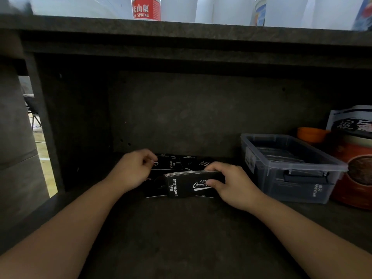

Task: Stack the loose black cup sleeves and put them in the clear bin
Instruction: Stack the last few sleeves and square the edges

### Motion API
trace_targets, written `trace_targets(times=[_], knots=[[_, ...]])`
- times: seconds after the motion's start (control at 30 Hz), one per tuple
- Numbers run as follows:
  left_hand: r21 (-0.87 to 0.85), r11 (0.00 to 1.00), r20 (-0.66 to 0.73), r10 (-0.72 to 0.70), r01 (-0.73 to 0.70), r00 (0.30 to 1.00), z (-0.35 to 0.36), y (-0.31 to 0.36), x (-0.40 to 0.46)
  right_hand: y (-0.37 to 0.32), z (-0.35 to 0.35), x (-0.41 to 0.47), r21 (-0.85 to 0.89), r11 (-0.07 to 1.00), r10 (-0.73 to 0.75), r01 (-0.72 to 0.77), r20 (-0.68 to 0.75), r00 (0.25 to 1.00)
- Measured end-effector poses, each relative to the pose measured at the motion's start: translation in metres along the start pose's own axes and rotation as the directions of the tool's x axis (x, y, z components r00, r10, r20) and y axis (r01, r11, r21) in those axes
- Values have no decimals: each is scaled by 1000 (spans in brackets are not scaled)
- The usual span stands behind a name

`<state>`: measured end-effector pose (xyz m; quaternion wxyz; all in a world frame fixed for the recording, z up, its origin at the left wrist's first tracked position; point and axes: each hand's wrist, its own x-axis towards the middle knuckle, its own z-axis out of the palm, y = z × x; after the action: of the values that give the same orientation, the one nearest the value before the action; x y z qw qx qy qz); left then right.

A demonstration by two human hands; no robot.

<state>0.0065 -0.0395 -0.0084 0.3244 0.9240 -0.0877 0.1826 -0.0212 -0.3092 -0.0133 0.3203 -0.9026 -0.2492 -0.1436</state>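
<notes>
Nearest us, bare shelf lies before our right hand, which pinches a stack of sleeves held on edge, long axis left-right, while our left hand, fingers curled, touches several loose sleeves at the back wall, one bin just rightward.

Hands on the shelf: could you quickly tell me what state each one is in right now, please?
Left hand: fingers curled onto a loose black cup sleeve.
Right hand: holding the stack of cup sleeves.
</notes>
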Motion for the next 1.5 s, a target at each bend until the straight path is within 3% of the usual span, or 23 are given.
trace_targets(times=[0.07, 0.1, 0.17, 0.27, 0.43, 0.6, 0.7, 0.73, 0.8, 0.87, 0.93, 1.03, 1.23, 1.37, 1.5], knots=[[119, 993, 227, -48, 21, 973, -15, -8, -4, 2, -4, 0, -3, 1000, 27, -27, -21, 999], [222, 974, 367, -115, 33, 923, -20, -12, -8, 3, -6, 1, -4, 999, 40, -41, -30, 999], [332, 943, 478, -184, 17, 859, -23, -12, -15, 6, -9, 1, -3, 998, 70, -70, -28, 997], [237, 971, 411, -130, 32, 902, -21, -11, -14, 8, -10, 0, 16, 996, 90, -90, -10, 996], [-265, 964, 251, 50, 19, 967, -7, -9, -9, 6, -7, 1, -34, 997, 69, -69, -4, 998], [-433, 901, 325, 154, 2, 933, 3, 8, -12, 3, -6, 1, 45, 995, 83, -84, 26, 996], [-529, 844, 287, 80, 88, 955, 7, 10, -11, 5, -5, 1, 72, 996, 48, -52, 61, 997], [-436, 897, 217, 29, 70, 976, 6, 4, -8, 5, -4, 1, 56, 998, 30, -34, 61, 998], [2, 999, 70, -52, 52, 996, 2, -16, 1, 6, -3, 1, 44, 999, 6, -8, 48, 999], [358, 920, 98, -207, 159, 974, 0, -33, 4, 6, -2, 1, 37, 999, -1, -1, 46, 999], [523, 824, 186, -358, 216, 915, 1, -41, 4, 7, 0, 1, 9, 1000, 0, -1, 39, 999], [600, 785, 179, -320, 154, 930, 6, -37, 5, 9, 0, 2, -43, 999, -13, 13, 6, 1000], [505, 857, 78, -165, 103, 983, 2, -32, 3, 9, 0, 0, -35, 999, -12, 13, 19, 1000], [497, 860, 186, -237, 117, 954, 3, -37, 3, 9, 1, 1, -48, 999, -19, 19, 10, 1000], [605, 796, 165, -118, -6, 979, 2, -31, 7, 8, 0, 1, -44, 999, -11, 11, 14, 1000]])
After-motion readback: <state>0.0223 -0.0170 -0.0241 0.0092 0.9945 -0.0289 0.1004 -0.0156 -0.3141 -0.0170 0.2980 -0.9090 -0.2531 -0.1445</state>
